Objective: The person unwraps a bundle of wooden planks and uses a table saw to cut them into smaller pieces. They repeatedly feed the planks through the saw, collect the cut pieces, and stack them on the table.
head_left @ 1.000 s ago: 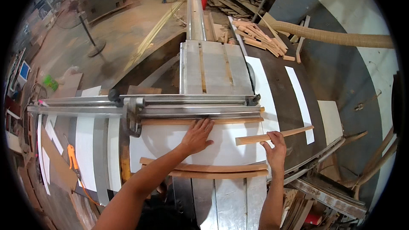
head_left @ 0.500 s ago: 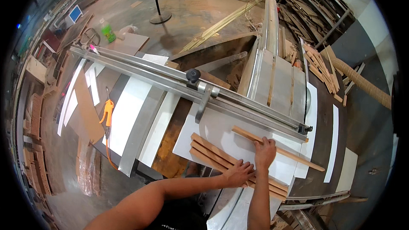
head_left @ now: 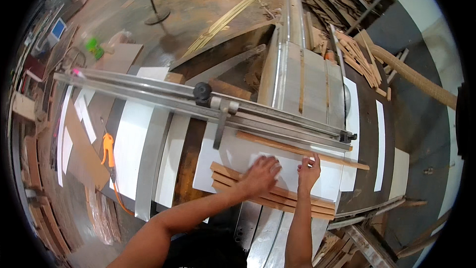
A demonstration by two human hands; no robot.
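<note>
A single wooden strip (head_left: pixel 258 140) lies along the near side of the metal fence (head_left: pixel 287 125), its right end reaching past the fence's end. The fingers of my right hand (head_left: pixel 308 169) are bent and pressed at this strip's near edge. My left hand (head_left: pixel 264 172), a little smeared by motion, has its fingers spread over the white board (head_left: pixel 203 176), holding nothing. Several more wooden strips (head_left: pixel 292 197) lie side by side nearest me, partly hidden under my left wrist and right forearm.
A flip stop with a black knob (head_left: pixel 202 92) sits on the fence. The saw blade (head_left: pixel 346 98) shows beyond the fence's right end. An orange air blow gun (head_left: pixel 108 148) lies at left on the boards. Cut wood pieces (head_left: pixel 357 59) are heaped at far right, near a ribbed hose (head_left: pixel 411 75).
The single strip has gone away from me, up to the fence, with my right hand at it. My left hand has lifted off the bundled strips and moved forward. The view has shifted.
</note>
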